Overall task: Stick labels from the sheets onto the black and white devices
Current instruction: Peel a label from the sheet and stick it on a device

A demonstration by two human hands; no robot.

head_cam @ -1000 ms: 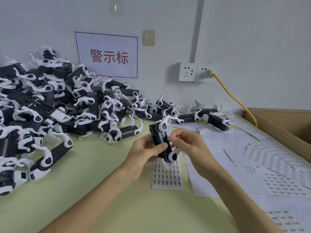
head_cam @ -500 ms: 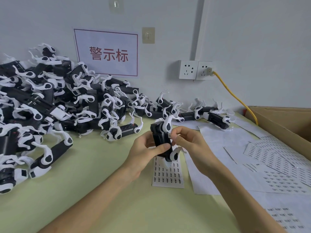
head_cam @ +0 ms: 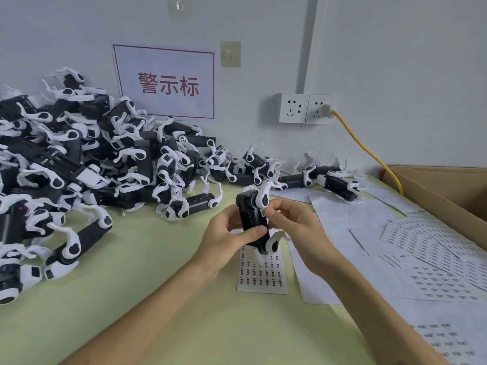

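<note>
**Right hand [head_cam: 292, 225] has edged its label [head_cam: 263, 212] onto the device [head_cam: 250, 214]**

Left hand [head_cam: 224, 235] grips the black and white device's lower body, thumb curled across the front, holding it above the label sheet [head_cam: 261, 275] on the table [head_cam: 158, 259]. Its long axis stands near vertical. Right hand pinches the small label against the upper right edge, above the left thumb; pressing leftward likely seats it.

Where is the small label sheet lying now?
In the head view, the label sheet lies on the table just below the held device, left of the large white papers.
</note>
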